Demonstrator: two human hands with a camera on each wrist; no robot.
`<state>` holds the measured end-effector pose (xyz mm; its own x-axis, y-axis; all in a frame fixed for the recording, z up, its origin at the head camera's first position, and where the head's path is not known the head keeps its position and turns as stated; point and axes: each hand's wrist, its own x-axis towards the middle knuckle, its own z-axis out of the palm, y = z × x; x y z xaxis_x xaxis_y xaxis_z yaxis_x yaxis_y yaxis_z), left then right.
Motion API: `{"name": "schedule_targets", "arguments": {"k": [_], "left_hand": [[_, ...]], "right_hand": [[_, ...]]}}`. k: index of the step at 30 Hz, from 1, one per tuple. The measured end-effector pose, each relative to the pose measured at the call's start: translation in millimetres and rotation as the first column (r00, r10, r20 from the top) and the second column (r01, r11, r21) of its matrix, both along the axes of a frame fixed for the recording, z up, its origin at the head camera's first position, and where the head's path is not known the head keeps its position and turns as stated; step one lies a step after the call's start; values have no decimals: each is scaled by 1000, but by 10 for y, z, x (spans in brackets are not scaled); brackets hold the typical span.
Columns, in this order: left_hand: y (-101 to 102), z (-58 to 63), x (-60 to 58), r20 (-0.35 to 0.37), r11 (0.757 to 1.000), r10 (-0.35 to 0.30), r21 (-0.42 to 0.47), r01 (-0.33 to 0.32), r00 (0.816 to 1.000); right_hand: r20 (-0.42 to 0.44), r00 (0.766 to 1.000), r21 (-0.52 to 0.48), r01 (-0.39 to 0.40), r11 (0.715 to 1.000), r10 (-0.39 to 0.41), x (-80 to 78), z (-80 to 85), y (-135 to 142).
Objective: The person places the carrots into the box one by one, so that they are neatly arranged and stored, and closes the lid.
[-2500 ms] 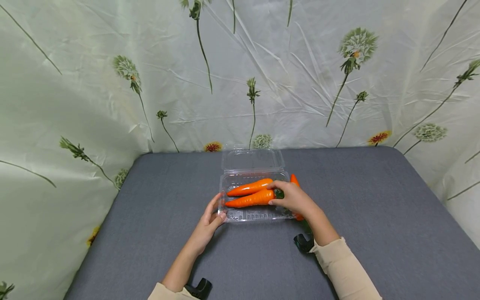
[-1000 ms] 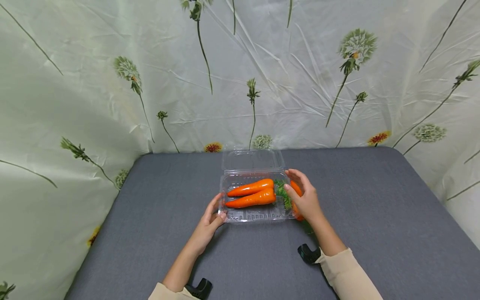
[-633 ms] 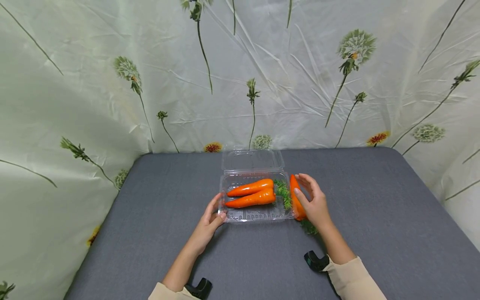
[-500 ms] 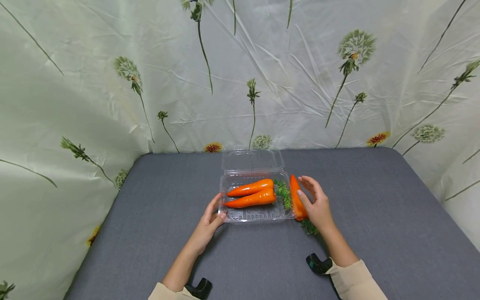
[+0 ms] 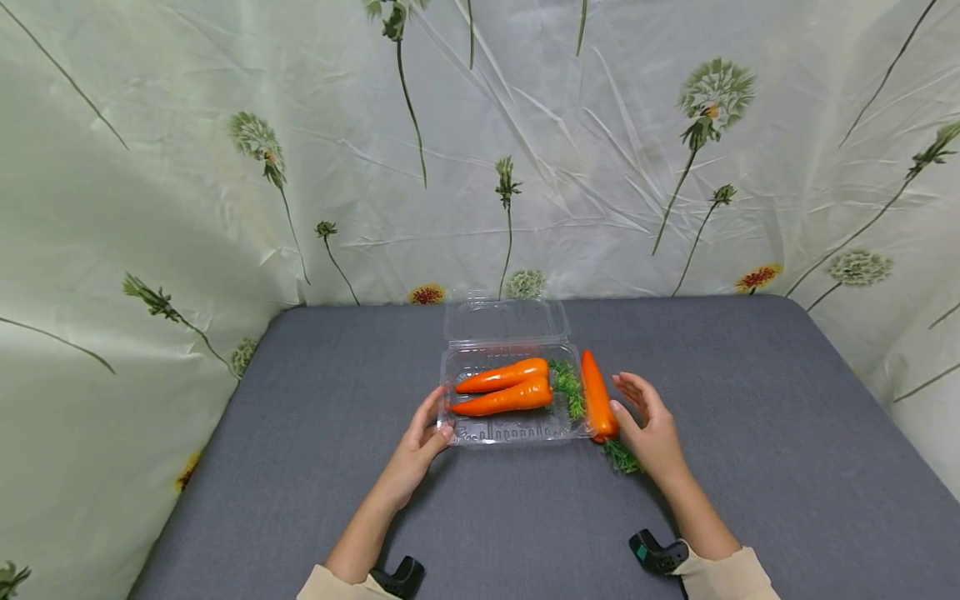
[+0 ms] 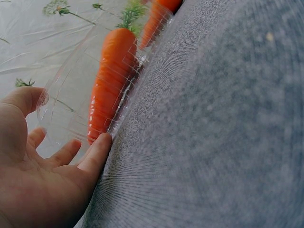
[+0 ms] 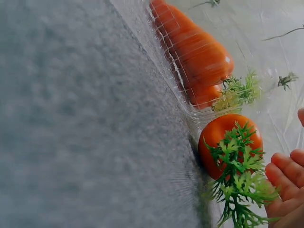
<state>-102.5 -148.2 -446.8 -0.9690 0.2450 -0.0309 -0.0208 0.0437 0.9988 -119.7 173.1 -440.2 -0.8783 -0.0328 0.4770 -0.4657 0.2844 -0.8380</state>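
Two orange carrots (image 5: 501,397) with green tops (image 5: 567,390) lie side by side in a clear plastic clamshell box (image 5: 495,433). Its lid (image 5: 506,321) stands raised at the back. My left hand (image 5: 417,446) holds the box's left end, thumb at the near corner and fingers along the side wall. A third carrot (image 5: 597,400) lies on the cloth against the box's right end, its leafy top (image 5: 621,456) toward me. Just right of it, my right hand (image 5: 652,433) stands with loosely bent fingers and nothing in it. The right wrist view shows those fingertips (image 7: 280,178) beside the carrot's leaves.
A grey cloth-covered table (image 5: 337,375) spreads under everything. Behind it hangs a pale curtain (image 5: 360,125) printed with dandelions. Black wrist devices (image 5: 657,552) hang under both forearms.
My right hand let go of the front carrot in the box, passed over the box's right end and moved right, past the third carrot. My left hand and the box stayed put.
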Motion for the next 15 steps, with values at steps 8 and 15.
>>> {"name": "schedule_targets", "arguments": {"k": [8, 15], "left_hand": [[3, -11, -3, 10, 1000, 1, -2, -1, 1000], [6, -8, 2, 0, 1000, 5, 5, -5, 1000]], "right_hand": [[50, 998, 113, 32, 993, -38, 141, 11, 8], [100, 993, 162, 42, 986, -58, 143, -135, 20]]}}
